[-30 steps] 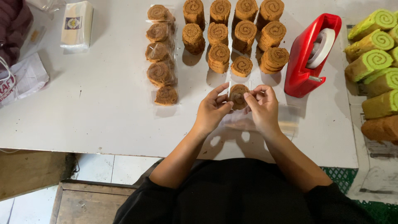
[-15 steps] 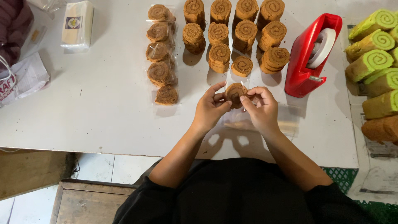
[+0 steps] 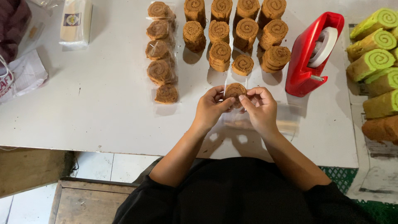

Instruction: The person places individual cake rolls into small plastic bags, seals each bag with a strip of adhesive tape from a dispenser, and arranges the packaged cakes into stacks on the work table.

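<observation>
A brown swirl roll-cake slice (image 3: 234,90) in a clear plastic wrap sits between both my hands above the white table (image 3: 103,108). My left hand (image 3: 211,108) pinches its left side. My right hand (image 3: 259,107) pinches its right side with the fingertips on the wrap. Under my hands lies a small stack of clear plastic bags (image 3: 286,121). Beyond my hands stand several unwrapped brown slices (image 3: 242,31) in stacks. A row of wrapped brown slices (image 3: 159,54) lies to their left.
A red tape dispenser (image 3: 309,56) stands right of the slices. Green and brown roll cakes (image 3: 375,62) lie at the far right. A wrapped pale block (image 3: 75,21) and a white plastic bag (image 3: 18,79) lie at the left. A wooden bench (image 3: 87,201) is below the table edge.
Both hands lifted the wrapped slice slightly and drew closer together around it; the fingers shifted on the wrap. Nothing else on the table moved.
</observation>
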